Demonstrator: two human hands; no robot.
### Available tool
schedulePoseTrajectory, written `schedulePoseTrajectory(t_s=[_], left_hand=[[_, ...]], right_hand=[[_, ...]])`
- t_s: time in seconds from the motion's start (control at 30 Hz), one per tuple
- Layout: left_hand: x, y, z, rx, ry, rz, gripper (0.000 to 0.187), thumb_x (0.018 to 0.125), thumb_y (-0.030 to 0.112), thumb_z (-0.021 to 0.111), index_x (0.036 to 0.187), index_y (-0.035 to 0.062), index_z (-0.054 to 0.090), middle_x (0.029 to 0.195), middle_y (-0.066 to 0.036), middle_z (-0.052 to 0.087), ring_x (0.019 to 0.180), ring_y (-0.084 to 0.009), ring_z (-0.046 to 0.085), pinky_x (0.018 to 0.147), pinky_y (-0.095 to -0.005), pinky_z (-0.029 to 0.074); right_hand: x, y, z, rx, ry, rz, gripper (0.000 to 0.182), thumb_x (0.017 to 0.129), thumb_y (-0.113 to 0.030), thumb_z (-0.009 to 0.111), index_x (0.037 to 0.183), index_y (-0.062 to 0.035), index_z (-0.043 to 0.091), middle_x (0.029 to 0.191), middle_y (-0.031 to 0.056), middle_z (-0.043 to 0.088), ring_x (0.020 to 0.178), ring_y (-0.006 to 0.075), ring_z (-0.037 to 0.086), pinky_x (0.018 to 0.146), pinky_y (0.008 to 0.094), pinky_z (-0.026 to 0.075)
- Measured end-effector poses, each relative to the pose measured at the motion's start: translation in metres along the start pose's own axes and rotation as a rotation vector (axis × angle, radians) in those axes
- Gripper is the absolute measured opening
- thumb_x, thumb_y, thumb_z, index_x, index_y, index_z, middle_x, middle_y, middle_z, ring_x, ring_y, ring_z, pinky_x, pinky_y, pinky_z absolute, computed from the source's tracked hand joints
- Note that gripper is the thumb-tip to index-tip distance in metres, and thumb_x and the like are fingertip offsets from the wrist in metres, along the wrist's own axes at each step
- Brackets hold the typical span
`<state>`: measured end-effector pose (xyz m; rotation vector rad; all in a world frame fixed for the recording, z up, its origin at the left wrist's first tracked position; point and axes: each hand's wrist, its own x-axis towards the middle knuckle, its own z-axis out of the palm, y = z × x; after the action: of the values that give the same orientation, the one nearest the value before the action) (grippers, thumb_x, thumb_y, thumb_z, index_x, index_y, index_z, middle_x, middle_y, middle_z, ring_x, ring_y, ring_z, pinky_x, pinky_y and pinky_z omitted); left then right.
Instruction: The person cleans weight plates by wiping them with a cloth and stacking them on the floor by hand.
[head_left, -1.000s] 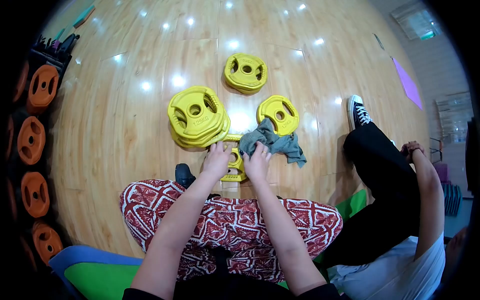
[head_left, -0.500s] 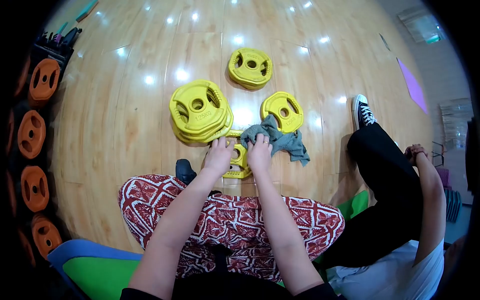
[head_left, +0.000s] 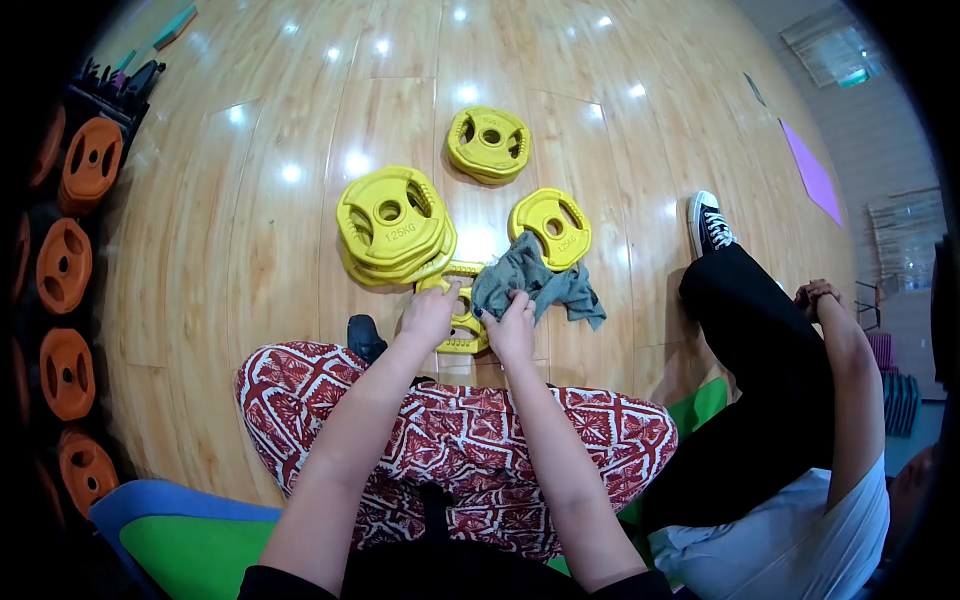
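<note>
A yellow weight plate (head_left: 463, 341) lies on the floor before my crossed legs. My left hand (head_left: 429, 314) grips its left side, the fingertips partly hidden by the plate. A grey-green cloth (head_left: 518, 272) is bunched in my right hand (head_left: 513, 327), over the plate's right side. The cloth's loose end trails to the right, against another yellow plate (head_left: 549, 222). Beyond my left hand rises a stack of yellow plates (head_left: 388, 238), the top one marked 1.25KG. Farther off is a smaller yellow stack (head_left: 489, 157).
Orange weight plates (head_left: 67, 375) line a rack on the left. On the right sits another person (head_left: 765, 360) with hands clasped and one shoe (head_left: 709, 226) on the wooden floor. Green and blue mats (head_left: 195, 545) are at the lower left, and a purple mat (head_left: 810, 172) lies far right.
My right hand has drawn back slightly toward me, pulling the cloth into a bunch. My left hand stays at the plate's left side. The view has shifted slightly.
</note>
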<state>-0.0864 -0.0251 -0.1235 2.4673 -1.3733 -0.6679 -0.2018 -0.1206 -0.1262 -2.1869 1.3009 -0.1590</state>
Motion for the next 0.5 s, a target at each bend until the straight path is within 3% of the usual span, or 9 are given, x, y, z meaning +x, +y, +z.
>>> schedulePoseTrajectory(t_s=[0.03,0.13,0.23,0.5], left_hand=[[0.001,-0.001,-0.001,0.001,-0.075,0.0,0.054,0.067,0.003,0.057,0.119,0.0087,0.043,0.093,-0.013,0.055,0.087,-0.0278,0.055,0.078,-0.0366,0.045],[0.001,-0.002,0.0,0.011,-0.03,0.015,0.055,0.067,0.004,0.057,0.12,0.0093,0.042,0.082,-0.011,0.059,0.081,-0.0268,0.058,0.073,-0.0377,0.047],[0.0,0.005,-0.016,0.004,-0.136,-0.022,0.055,0.068,0.003,0.056,0.121,0.0088,0.041,0.085,-0.012,0.059,0.081,-0.0275,0.058,0.071,-0.0383,0.047],[0.004,-0.001,-0.004,0.014,-0.082,0.008,0.061,0.066,0.008,0.062,0.122,0.0076,0.04,0.084,-0.013,0.059,0.082,-0.028,0.058,0.072,-0.0379,0.047]], right_hand=[[-0.001,-0.003,-0.001,-0.029,0.022,0.004,0.053,0.066,-0.022,0.07,0.105,-0.0051,0.038,0.103,0.0191,0.045,0.094,0.0377,0.049,0.079,0.0439,0.042],[0.003,-0.01,-0.002,-0.165,0.004,-0.047,0.045,0.068,-0.024,0.068,0.1,-0.0056,0.041,0.098,0.0171,0.047,0.092,0.0353,0.05,0.075,0.0441,0.042],[0.011,-0.017,0.006,-0.285,0.092,-0.119,0.035,0.071,-0.024,0.065,0.094,-0.0069,0.045,0.094,0.015,0.048,0.089,0.0325,0.051,0.072,0.0437,0.043],[0.035,-0.029,0.008,-0.323,0.089,-0.23,0.023,0.074,-0.022,0.06,0.089,-0.0089,0.047,0.091,0.0118,0.051,0.085,0.0307,0.052,0.07,0.043,0.043]])
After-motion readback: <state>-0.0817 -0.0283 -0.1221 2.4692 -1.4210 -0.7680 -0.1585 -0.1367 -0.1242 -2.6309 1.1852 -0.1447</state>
